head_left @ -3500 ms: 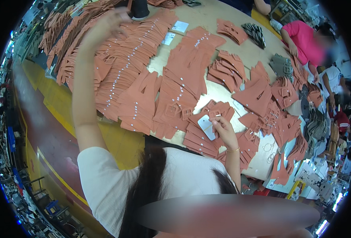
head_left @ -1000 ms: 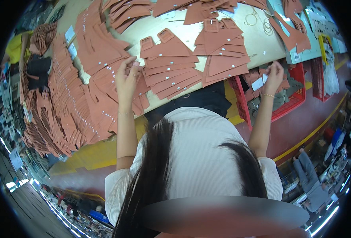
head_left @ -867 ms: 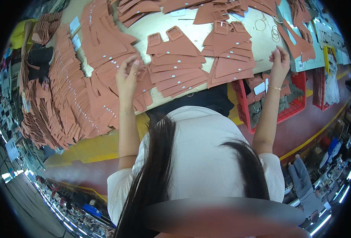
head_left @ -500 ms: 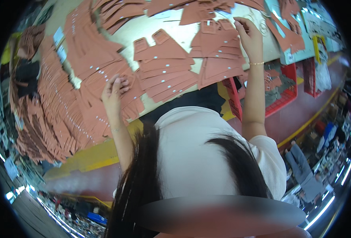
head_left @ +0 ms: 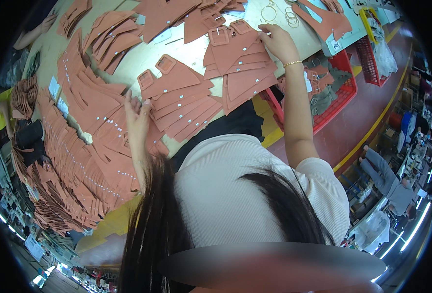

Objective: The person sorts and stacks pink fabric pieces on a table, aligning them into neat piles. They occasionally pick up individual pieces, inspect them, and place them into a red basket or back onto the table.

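Note:
My left hand (head_left: pixel 139 116) is open, thumb and fingers apart, above the edges of the brown-orange cut pieces on the left. Close to its right lies a fanned stack of flat brown-orange pieces (head_left: pixel 177 90) with small white stickers. Two square covered buckles (head_left: pixel 165 64) top that stack. My right hand (head_left: pixel 278 45) has its fingers bent together at the right edge of a second sticker-marked stack (head_left: pixel 238 56), which also carries buckles (head_left: pixel 219 35). The fingertips appear to pinch the edge of its top piece; the exact contact is small.
Long overlapping rows of cut pieces (head_left: pixel 81 151) cover the table's left side. A red crate (head_left: pixel 335 115) with buckled pieces stands beside my right arm. Thin rings (head_left: pixel 268 12) lie at the back. Another person's hand (head_left: pixel 48 22) shows at the far left.
The view has shifted, so the table's contents appear lower and further left. My right hand has come to the edge of the buckled stack. My left hand's fingers have spread.

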Motion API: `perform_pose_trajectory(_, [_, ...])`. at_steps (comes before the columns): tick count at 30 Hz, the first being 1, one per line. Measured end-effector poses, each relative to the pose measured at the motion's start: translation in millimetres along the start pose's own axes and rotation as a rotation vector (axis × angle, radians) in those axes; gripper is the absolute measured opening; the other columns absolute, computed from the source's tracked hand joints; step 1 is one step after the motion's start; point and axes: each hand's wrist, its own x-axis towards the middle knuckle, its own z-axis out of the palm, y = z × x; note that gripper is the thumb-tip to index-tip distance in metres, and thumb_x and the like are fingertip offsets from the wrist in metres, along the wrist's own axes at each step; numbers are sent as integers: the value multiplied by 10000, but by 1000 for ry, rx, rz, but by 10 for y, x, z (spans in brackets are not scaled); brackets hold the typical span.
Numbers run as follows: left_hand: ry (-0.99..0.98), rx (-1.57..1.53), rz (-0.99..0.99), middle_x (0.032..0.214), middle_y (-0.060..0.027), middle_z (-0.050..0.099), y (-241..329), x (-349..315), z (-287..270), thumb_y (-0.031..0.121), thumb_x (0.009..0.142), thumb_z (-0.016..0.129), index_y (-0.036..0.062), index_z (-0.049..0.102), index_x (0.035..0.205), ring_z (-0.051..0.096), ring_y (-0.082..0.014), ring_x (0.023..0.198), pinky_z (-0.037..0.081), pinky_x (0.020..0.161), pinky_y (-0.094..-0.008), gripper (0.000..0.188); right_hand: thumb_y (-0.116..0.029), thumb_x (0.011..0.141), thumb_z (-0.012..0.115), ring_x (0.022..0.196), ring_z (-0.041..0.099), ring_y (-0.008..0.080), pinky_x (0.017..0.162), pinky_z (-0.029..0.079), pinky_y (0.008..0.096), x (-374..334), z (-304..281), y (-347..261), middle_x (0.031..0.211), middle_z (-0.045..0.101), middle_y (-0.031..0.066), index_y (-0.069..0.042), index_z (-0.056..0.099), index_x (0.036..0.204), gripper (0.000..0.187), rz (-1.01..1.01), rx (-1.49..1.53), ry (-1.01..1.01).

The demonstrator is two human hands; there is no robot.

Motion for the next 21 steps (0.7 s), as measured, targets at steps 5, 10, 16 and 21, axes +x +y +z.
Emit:
perform_pose_trajectory(5, [-7,20,-3,1466,-324,297,-64,69,16,131,937,590,26,184,1502,308,-331,1395,312,1098,-387,704,-231,851,591,919,655,317,847,505,402,-54,-6,19,1020,682,166,-48,678,1065,294,-14,-5,58])
perform_pose_trajectory(10, [12,-30,-14,1409,-289,406,-65,67,14,113,951,564,28,222,1492,403,-284,1329,351,1066,-369,646,-232,845,597,836,652,315,800,507,411,-175,-22,56,936,679,167,-37,671,988,253,18,28,62])
perform_pose_trajectory(16, [116,-77,6,1267,-199,540,-96,125,-58,104,958,563,14,289,1440,590,-229,1078,468,959,-365,561,-276,818,637,821,665,336,783,517,409,-243,-12,84,881,693,178,-27,687,874,260,80,9,-22])
perform_pose_trajectory(21, [66,-452,-36,1170,-185,570,-162,228,-70,31,940,559,-24,257,1423,623,-237,981,532,903,-404,572,-394,770,711,822,674,343,774,522,403,-375,-52,78,869,699,175,-24,685,860,382,219,1,-168])
